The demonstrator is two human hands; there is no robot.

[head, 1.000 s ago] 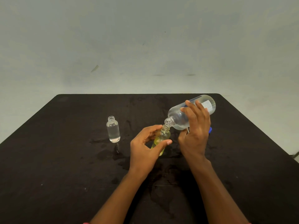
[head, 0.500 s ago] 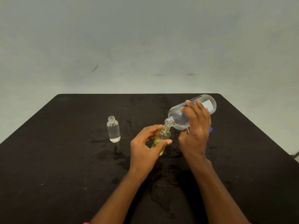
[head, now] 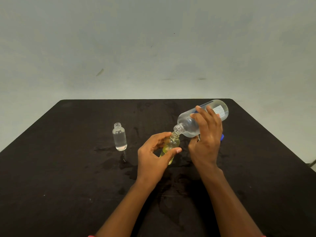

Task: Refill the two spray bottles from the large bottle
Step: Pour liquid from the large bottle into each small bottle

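While gripping the tilted large bottle (head: pixel 187 124) in the right hand (head: pixel 207 144), clasps the yellow bottle (head: pixel 171 144) with left fingers (head: pixel 159 136), mouth to mouth.

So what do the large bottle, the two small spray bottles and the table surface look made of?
The large bottle: clear, slightly frosted, with a printed label; probably plastic, though glass can't be ruled out. The yellow-tinted spray bottle and clear spray bottle: transparent, glossy, threaded necks; plastic or glass, unclear. The table: matte black, cloth-like cover with darker wet-looking patches.
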